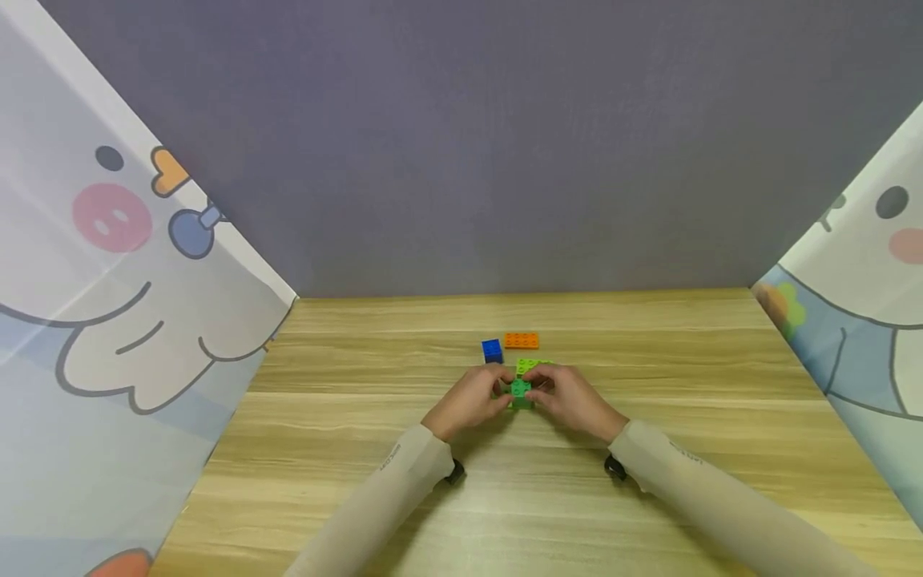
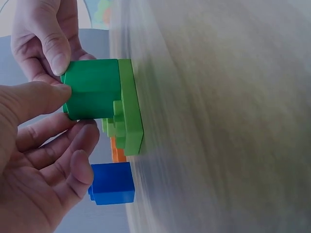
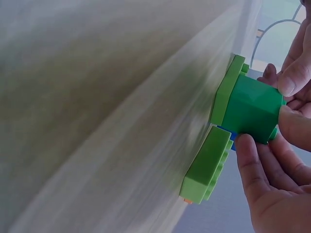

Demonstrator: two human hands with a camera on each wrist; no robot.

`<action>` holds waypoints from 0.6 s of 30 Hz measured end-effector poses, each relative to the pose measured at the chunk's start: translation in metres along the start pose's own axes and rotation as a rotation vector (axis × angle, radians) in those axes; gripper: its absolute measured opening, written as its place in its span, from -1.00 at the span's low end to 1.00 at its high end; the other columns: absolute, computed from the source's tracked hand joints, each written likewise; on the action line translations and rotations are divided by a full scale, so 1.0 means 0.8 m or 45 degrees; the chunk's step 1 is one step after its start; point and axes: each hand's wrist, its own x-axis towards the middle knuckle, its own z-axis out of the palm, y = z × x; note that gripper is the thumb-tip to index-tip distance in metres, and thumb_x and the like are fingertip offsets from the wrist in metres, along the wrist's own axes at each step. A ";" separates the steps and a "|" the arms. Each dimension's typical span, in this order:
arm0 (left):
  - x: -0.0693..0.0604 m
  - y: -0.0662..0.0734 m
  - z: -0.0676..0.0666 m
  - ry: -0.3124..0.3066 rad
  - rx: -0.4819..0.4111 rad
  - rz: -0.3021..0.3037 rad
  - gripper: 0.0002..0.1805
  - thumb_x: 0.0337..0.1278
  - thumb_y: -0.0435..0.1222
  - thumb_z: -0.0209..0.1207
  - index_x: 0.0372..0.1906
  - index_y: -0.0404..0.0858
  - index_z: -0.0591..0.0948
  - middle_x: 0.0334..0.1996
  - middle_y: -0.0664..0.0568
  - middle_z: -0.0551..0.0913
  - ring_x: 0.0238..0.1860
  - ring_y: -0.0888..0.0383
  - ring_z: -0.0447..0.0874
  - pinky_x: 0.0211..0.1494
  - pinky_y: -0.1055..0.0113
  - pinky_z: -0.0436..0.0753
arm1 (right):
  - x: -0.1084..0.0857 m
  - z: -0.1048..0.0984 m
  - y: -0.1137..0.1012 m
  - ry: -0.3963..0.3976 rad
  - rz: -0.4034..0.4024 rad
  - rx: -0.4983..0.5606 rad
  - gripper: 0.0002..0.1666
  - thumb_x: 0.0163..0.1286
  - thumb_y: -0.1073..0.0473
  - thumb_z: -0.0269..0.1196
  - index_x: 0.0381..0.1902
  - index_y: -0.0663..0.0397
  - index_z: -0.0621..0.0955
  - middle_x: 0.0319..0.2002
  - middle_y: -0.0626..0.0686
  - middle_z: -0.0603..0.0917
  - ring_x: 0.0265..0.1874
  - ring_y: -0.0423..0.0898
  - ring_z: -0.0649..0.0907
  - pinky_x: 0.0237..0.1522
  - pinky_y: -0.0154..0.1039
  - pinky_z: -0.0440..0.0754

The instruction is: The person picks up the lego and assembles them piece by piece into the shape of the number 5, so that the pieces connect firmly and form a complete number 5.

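Both hands hold a dark green block (image 1: 521,393), a studded toy brick, from opposite sides. The left hand (image 1: 469,398) grips it between thumb and fingers, and the right hand (image 1: 573,398) pinches its other side. In the left wrist view, the dark green block sits upright on a flat light green brick (image 2: 131,116), with studs of that brick bare beside it. A second light green brick (image 3: 206,165) lies close by on the table, seen in the right wrist view. Fingers hide part of the block's top.
A blue brick (image 1: 492,351) and an orange brick (image 1: 522,340) lie just beyond the hands on the wood-grain table (image 1: 360,344). A grey panel (image 1: 505,160) rises at the back, and cartoon-printed panels (image 1: 180,320) flank both sides.
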 end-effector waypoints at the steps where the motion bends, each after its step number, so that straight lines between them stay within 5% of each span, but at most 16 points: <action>1: 0.000 0.000 0.000 -0.003 -0.009 -0.006 -0.76 0.17 -0.26 0.27 -0.07 -0.18 0.60 -0.15 0.09 0.60 -0.29 0.26 0.54 -0.33 0.52 0.52 | 0.000 -0.001 0.000 -0.001 -0.004 -0.007 -0.73 0.21 0.27 0.35 -0.11 0.13 0.64 -0.22 -0.01 0.66 -0.31 -0.20 0.63 -0.26 -0.36 0.60; 18: -0.001 -0.006 -0.005 -0.025 0.014 0.025 -0.60 0.17 -0.21 0.26 0.10 -0.23 0.54 -0.08 0.04 0.61 -0.19 0.22 0.58 -0.19 0.46 0.56 | -0.002 -0.015 0.000 0.031 -0.033 -0.017 -0.74 0.29 0.24 0.29 -0.06 0.11 0.63 -0.12 0.00 0.64 -0.22 -0.12 0.63 -0.20 -0.25 0.62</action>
